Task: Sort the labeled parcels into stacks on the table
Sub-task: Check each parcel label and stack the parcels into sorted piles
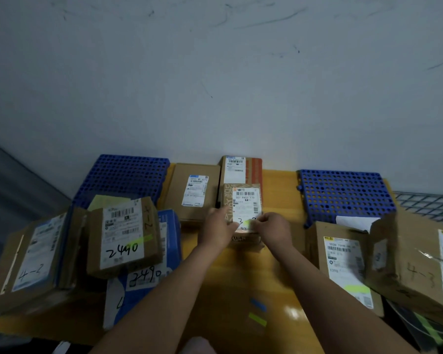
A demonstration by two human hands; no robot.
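One parcel (244, 200) between left grip (219, 229) and right grip (273, 229).

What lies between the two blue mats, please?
Head view: a plain brown parcel, an orange-striped parcel, and a patterned parcel gripped by the left hand and right hand.

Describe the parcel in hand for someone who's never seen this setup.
On the yellow table, look between the two blue perforated mats, mid-table. The small parcel there is gripped at its near end by the left hand and right hand. Unlike the plain brown box left of it, its cardboard is pattern-printed.
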